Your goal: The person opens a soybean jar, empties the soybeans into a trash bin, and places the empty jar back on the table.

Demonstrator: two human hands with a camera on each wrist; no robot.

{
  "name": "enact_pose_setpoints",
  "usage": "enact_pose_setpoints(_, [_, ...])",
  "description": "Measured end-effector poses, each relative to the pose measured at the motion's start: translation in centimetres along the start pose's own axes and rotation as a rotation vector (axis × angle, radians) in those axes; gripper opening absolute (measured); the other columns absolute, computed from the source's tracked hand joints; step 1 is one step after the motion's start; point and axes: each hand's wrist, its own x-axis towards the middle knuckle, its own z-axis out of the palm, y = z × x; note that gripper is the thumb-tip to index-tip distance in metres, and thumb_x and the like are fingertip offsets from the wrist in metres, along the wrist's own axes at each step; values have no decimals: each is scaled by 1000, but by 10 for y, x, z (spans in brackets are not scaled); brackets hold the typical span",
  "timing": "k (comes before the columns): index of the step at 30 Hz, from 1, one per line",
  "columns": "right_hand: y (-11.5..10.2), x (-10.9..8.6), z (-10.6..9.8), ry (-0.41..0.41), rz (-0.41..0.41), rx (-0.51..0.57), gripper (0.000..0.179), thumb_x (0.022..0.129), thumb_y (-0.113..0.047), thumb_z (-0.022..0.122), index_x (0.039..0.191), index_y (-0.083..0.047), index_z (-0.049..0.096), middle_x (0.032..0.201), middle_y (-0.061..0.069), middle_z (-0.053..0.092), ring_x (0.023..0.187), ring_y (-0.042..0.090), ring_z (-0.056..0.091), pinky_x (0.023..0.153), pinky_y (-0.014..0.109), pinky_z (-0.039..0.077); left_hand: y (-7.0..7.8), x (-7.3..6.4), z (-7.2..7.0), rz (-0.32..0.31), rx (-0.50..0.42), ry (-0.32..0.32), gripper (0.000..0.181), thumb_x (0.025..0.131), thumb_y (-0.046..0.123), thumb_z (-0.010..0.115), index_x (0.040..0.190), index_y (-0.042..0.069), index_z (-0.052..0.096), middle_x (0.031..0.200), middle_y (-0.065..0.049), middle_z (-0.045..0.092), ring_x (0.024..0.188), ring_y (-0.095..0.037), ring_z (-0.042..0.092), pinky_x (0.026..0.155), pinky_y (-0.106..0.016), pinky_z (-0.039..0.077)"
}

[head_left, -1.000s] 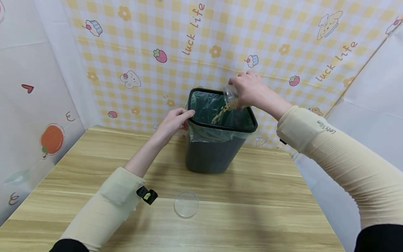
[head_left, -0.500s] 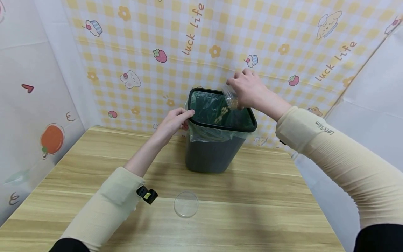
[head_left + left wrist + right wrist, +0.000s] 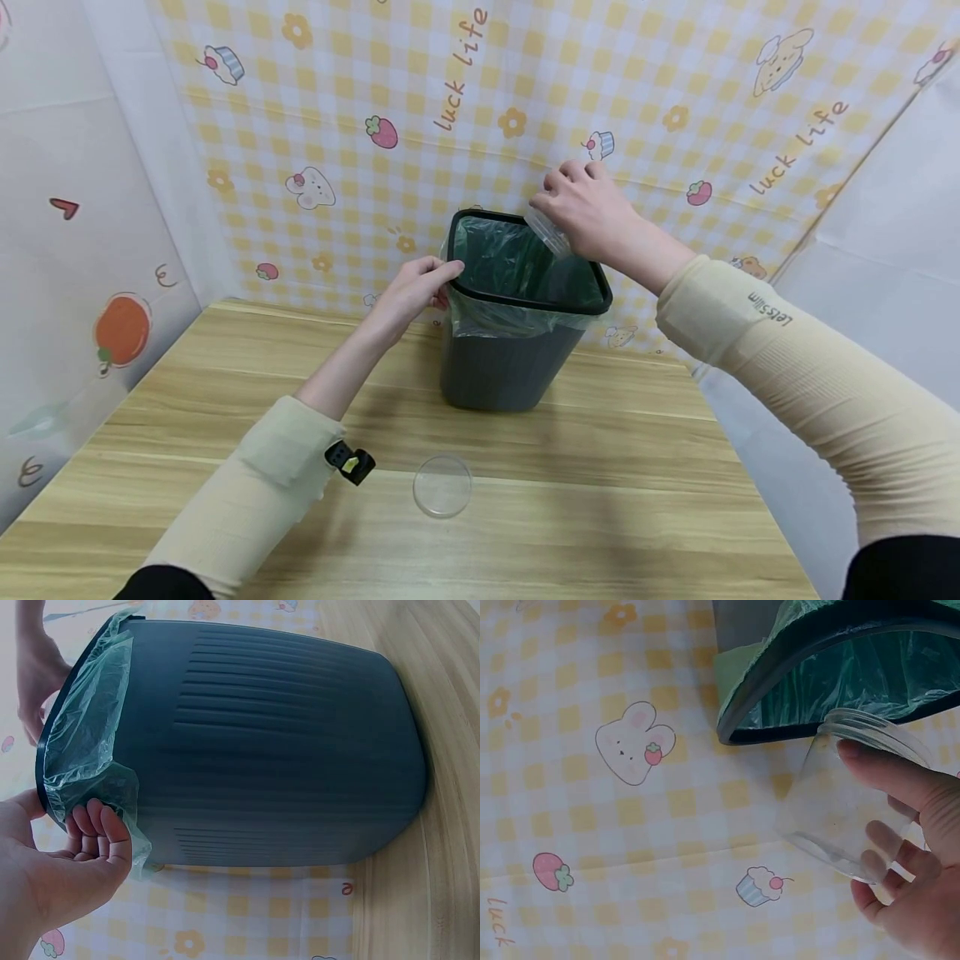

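My right hand [image 3: 592,210] grips a clear plastic jar [image 3: 832,799], tilted mouth-down over the opening of a dark grey trash bin [image 3: 495,367]. In the right wrist view the jar looks empty, its threaded mouth at the bin's black rim [image 3: 750,712]. A thin green bag [image 3: 94,727] lines the bin and folds over the rim. At the bin's left side my left hand [image 3: 412,292] pinches the rim, thumb on top and fingers curled beneath against the bag. What lies at the bottom of the bin is hidden.
A round clear lid [image 3: 442,486] lies on the wooden table [image 3: 585,500] in front of the bin. Behind the bin hangs a yellow checked cloth [image 3: 337,125] with printed figures. White sheets [image 3: 75,167] stand at both sides.
The stream of small yellowish pieces falling from the jar into the bin has stopped. My right hand has tipped the jar further and risen slightly. The left hand has stayed in place.
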Motion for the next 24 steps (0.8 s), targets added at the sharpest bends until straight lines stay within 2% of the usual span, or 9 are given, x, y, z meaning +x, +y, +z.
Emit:
enact_pose_setpoints(6, [2, 0, 0, -8, -64, -55, 34, 90, 7, 64, 122, -6, 64, 129, 23, 58, 124, 44, 49, 95, 58, 44, 1, -1, 0, -4, 6, -6, 31, 103, 39, 58, 93, 10, 57, 78, 0, 51, 81, -20, 58, 80, -31, 54])
enact_pose_setpoints(13, [2, -1, 0, 16, -170, -237, 46, 81, 2, 79, 123, -9, 64, 126, 20, 57, 126, 41, 45, 102, 59, 41, 0, 0, 0, 3, 7, -7, 32, 104, 39, 58, 91, 10, 56, 78, 0, 51, 81, -20, 58, 79, -30, 54])
enact_pose_setpoints(18, [-1, -2, 1, 23, -157, -272, 51, 81, -4, 81, 128, -7, 62, 128, 21, 58, 125, 41, 46, 105, 61, 41, 0, 0, 0, -1, 2, -2, 32, 104, 38, 58, 91, 9, 55, 78, 0, 51, 80, -20, 58, 79, -30, 54])
enact_pose_setpoints(24, [-3, -2, 3, 48, -145, -340, 51, 81, -7, 82, 128, -8, 61, 118, 19, 59, 116, 38, 48, 101, 57, 42, -1, 0, -1, -9, 5, 3, 33, 104, 39, 58, 91, 9, 56, 78, 0, 51, 81, -21, 58, 84, -34, 53])
